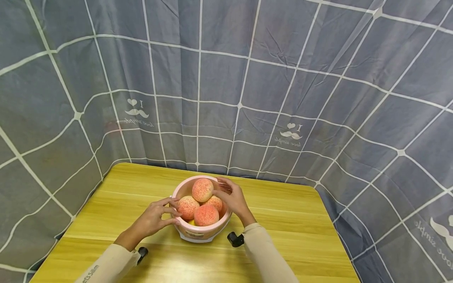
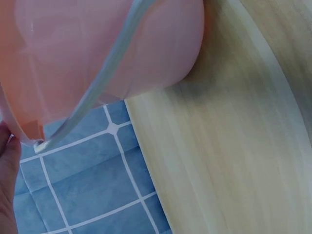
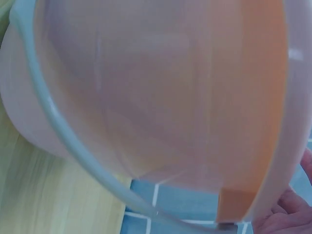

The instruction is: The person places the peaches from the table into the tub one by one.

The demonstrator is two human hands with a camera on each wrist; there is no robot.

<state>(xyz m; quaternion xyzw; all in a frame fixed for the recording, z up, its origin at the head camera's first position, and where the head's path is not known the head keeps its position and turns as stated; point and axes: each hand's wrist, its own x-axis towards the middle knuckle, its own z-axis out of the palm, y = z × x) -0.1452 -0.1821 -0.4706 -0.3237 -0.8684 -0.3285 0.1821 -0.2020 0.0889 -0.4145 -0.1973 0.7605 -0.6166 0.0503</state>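
Note:
A pink bucket [image 1: 217, 229] with a pale bail handle [image 2: 105, 73] hanging at its side stands on the table. Several peaches fill it, including a rounded peach [image 1: 203, 190] on top and a redder peach [image 1: 207, 215] in front. My left hand [image 1: 155, 216] is at the left rim, its loosely bent fingertips beside the left peach [image 1: 188, 207]. At the right rim is my right hand [image 1: 231, 198], its thumb reaching in beside the top peach. Whether the fingertips press on fruit is unclear. Both wrist views show mostly the bucket's wall.
The yellow wood-grain table [image 1: 283, 232] extends around the bucket. A grey-blue checked curtain [image 1: 226, 78] hangs behind and along both sides. Black wrist mounts [image 1: 235, 239] stick out from the sleeves near the tabletop.

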